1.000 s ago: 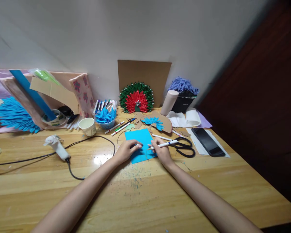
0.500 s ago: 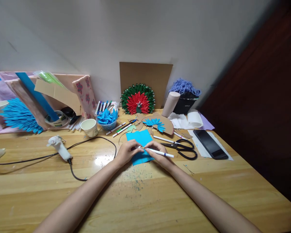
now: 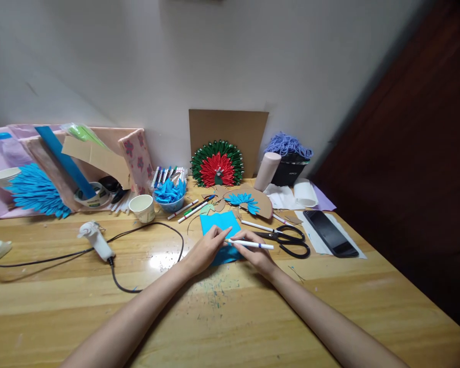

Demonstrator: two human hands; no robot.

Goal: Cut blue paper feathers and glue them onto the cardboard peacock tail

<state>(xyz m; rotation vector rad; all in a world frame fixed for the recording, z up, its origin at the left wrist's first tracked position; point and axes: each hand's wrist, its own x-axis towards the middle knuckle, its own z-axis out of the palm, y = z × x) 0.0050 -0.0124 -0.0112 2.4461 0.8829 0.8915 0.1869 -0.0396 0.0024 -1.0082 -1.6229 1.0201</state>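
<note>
From the middle of the worktop [image 3: 230, 317], a green-and-red peacock decoration [image 3: 217, 166] stands at twelve o'clock before an upright cardboard sheet [image 3: 230, 124]. At one o'clock, periwinkle yarn [image 3: 291, 144] tops a black container [image 3: 290, 173]. A smartphone [image 3: 331, 233] lies on white paper [image 3: 315, 239] at three o'clock, with black-handled scissors [image 3: 277, 236] nearer in. A white hot-glue gun [image 3: 98, 245] lies at nine o'clock; a paper cup [image 3: 142, 208] stands at ten, a tape roll [image 3: 94, 203] beyond it.

Craft corner: wooden table [image 3: 214, 332], scissors [image 3: 277, 236], glue gun [image 3: 97, 242], blue paper [image 3: 218, 221], peacock decoration [image 3: 217, 166].
</note>
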